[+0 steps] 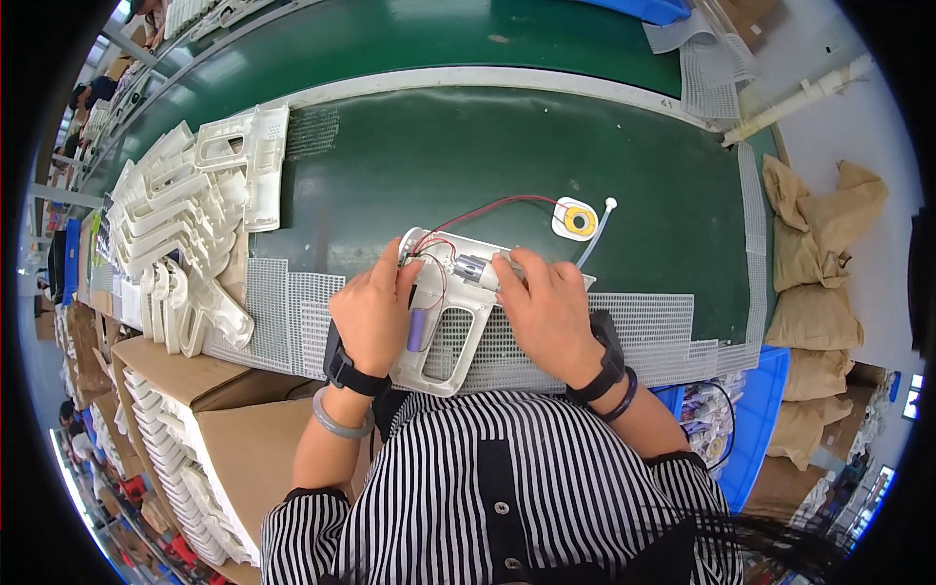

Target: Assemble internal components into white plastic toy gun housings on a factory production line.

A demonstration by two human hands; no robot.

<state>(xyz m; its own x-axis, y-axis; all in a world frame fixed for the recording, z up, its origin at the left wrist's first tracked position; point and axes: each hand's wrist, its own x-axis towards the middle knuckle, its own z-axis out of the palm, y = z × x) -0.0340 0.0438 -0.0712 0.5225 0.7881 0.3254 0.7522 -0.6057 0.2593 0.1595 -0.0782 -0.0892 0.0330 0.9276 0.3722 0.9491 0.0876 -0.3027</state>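
A: Surface?
B: A green surface (546, 156) is seen, white mesh mats (643, 327) laid along its near edge.
A: Hands?
B: A white gun-shaped housing (450, 322) is pinned on the mats by the left hand (375, 312); its small motor (475, 271) is pinched by the right hand (546, 307).

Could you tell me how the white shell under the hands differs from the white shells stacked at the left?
The open shell lies alone on the mesh mat, under the left hand and right hand, and holds a motor, red wires and a purple cell. The stacked shells are piled together, untouched, and show no parts. Both are white, pistol-shaped plastic.
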